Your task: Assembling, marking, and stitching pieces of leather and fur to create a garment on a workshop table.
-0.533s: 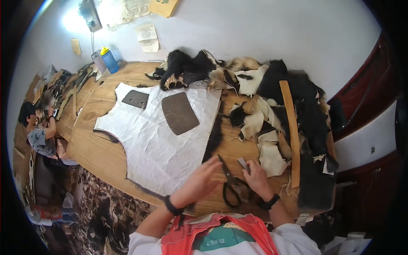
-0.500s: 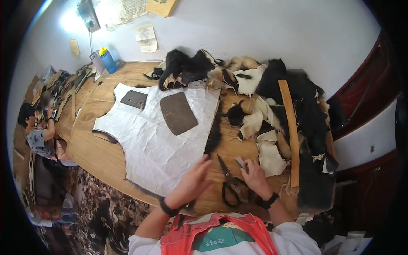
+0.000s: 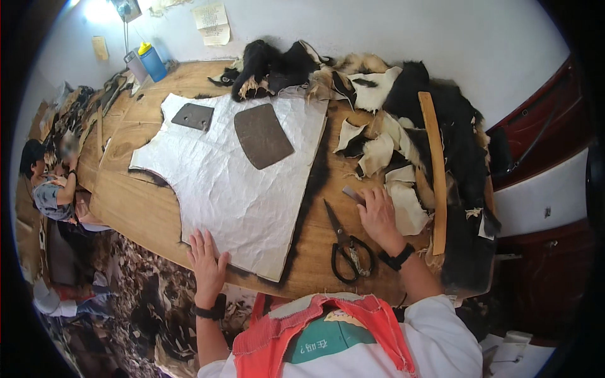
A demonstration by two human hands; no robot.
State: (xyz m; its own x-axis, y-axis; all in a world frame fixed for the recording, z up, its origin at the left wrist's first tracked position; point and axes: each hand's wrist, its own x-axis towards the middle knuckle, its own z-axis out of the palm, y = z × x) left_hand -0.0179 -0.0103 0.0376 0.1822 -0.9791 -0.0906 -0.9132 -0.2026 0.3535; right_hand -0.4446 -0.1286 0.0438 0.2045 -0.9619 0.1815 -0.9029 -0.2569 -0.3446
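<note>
A white, vest-shaped panel [image 3: 220, 183] with dark fur showing along its edges lies on the wooden table. My left hand [image 3: 208, 261] rests flat on its near left edge, fingers spread. To the right of the panel, my right hand [image 3: 378, 217] is closed over a small flat grey bar [image 3: 353, 194], whose end sticks out past the fingers; its kind is unclear. Between my hands, beside the right one, lie large scissors [image 3: 340, 236] with black handles. On the panel's far part are a small dark plate with holes [image 3: 192, 117] and a larger brown curved template [image 3: 265, 137].
Fur scraps [image 3: 378, 151] and black pelts [image 3: 457, 145] pile up at the right and back. A wooden strip [image 3: 432, 170] lies across them. Bottles [image 3: 152, 63] stand at the far left. Another person [image 3: 53, 189] works at the left; scraps [image 3: 138, 290] cover the floor.
My left hand has moved left, from above the panel's near right corner onto its near left edge. My right hand has gone slightly farther forward. A pale scrap shows where a black one lay.
</note>
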